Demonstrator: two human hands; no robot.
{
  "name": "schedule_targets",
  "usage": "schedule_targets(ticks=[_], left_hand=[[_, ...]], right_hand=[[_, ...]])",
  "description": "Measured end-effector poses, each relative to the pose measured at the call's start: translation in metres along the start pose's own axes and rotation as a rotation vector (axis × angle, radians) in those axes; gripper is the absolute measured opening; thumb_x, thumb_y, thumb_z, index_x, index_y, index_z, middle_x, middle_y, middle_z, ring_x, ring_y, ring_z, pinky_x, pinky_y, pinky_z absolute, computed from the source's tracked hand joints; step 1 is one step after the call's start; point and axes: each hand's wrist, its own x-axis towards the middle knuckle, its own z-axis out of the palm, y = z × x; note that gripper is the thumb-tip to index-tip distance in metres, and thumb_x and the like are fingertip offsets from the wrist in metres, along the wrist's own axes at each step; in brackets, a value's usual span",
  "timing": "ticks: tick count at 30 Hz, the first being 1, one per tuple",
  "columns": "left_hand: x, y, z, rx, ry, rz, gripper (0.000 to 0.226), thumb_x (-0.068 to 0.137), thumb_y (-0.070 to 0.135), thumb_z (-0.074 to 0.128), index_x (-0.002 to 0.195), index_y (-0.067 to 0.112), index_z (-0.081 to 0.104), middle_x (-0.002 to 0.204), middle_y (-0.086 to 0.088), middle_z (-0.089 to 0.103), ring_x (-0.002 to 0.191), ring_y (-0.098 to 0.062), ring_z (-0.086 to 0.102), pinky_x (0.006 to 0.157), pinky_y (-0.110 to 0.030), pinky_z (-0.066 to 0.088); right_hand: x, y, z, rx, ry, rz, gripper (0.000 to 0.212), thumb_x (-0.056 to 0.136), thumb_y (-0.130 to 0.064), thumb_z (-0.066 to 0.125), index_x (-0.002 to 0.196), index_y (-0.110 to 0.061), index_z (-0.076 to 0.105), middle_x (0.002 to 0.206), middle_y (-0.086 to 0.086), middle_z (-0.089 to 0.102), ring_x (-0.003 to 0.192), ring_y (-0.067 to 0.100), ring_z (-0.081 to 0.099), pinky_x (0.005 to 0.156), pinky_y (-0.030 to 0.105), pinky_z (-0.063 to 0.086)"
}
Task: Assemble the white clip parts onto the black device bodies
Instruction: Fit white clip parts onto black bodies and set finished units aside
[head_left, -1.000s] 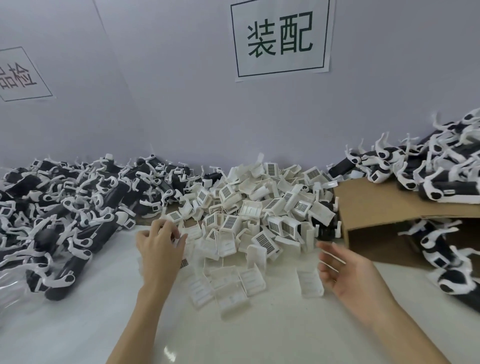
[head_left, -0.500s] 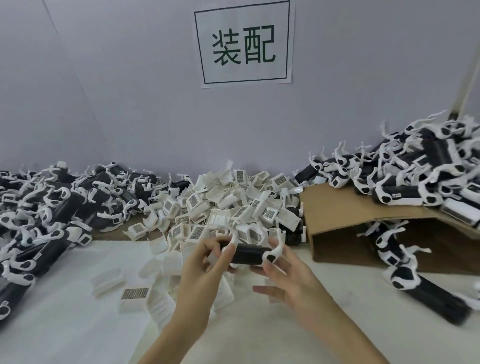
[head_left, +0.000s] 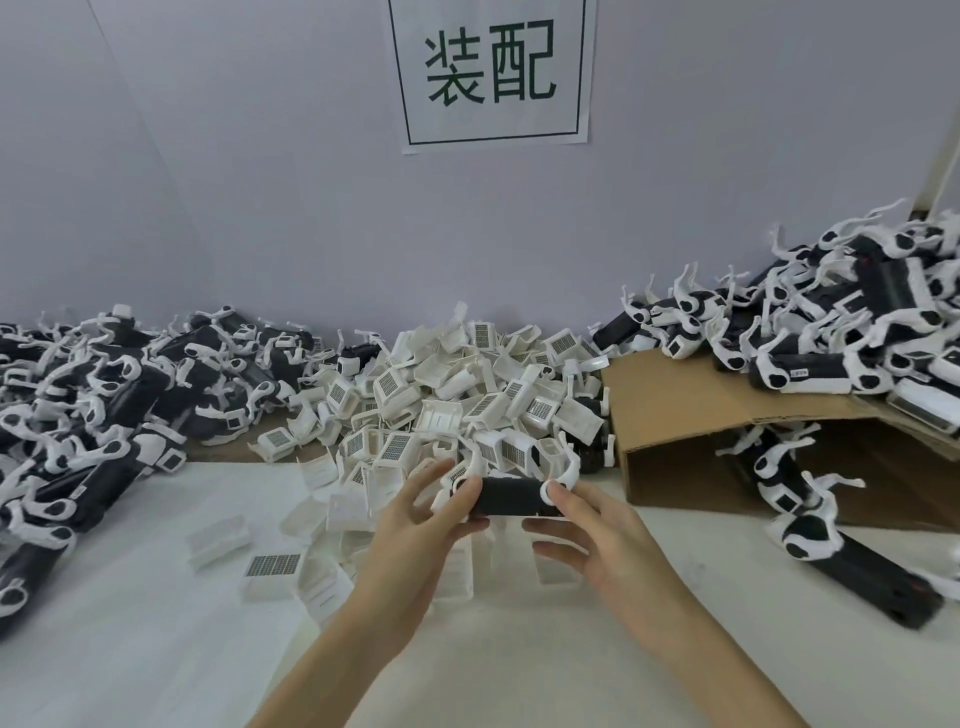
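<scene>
Above the white table, both hands hold one black device body (head_left: 508, 495) lying sideways, with white curved hooks at each end. My left hand (head_left: 415, 525) grips its left end, thumb and fingers curled round it. My right hand (head_left: 587, 535) pinches the right end by the white hook, its lower fingers loosely spread below. Right behind the device lies a heap of white clip parts (head_left: 452, 395) with grey grid labels. Whether a clip sits on the held body, I cannot tell.
A large pile of black bodies with white hooks (head_left: 104, 395) fills the left side. A tilted cardboard box (head_left: 691, 410) on the right carries another such pile (head_left: 841, 332), with more spilling onto the table (head_left: 852, 561). Loose clips (head_left: 270, 566) lie near my left forearm.
A second ago both hands were empty, the left reaching into the clip heap. Since then they came together holding a black body, and my view has swung to the right.
</scene>
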Motion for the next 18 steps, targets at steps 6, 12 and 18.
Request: schedule_targets(ticks=[6,12,18], left_hand=[[0.0,0.0,-0.002,0.016,0.013,0.012,0.052,0.088,0.034,0.084,0.135,0.017,0.069,0.117,-0.004,0.079,0.102,-0.027,0.076,0.106,-0.046,0.055],[0.006,0.011,-0.016,0.028,-0.168,0.068,0.069,0.088,0.024,0.077,0.152,0.013,0.053,0.151,-0.009,0.06,0.138,-0.026,0.059,0.122,-0.046,0.04],[0.002,0.018,-0.018,0.086,-0.204,0.116,0.074,0.072,0.035,0.091,0.141,0.031,0.066,0.148,-0.008,0.063,0.119,-0.025,0.062,0.119,-0.037,0.044]], right_hand=[[-0.004,-0.001,0.005,-0.1,0.017,-0.069,0.049,0.081,-0.042,0.084,0.118,-0.01,0.073,0.103,0.017,0.073,0.089,0.031,0.074,0.076,0.032,0.057],[-0.007,-0.007,0.004,-0.114,-0.13,-0.164,0.053,0.094,-0.024,0.077,0.143,-0.022,0.056,0.131,0.006,0.069,0.105,0.035,0.075,0.079,0.032,0.059],[-0.005,-0.006,-0.004,0.065,-0.264,-0.057,0.059,0.099,0.005,0.058,0.15,-0.022,0.05,0.143,0.012,0.062,0.125,0.032,0.065,0.09,0.045,0.06]])
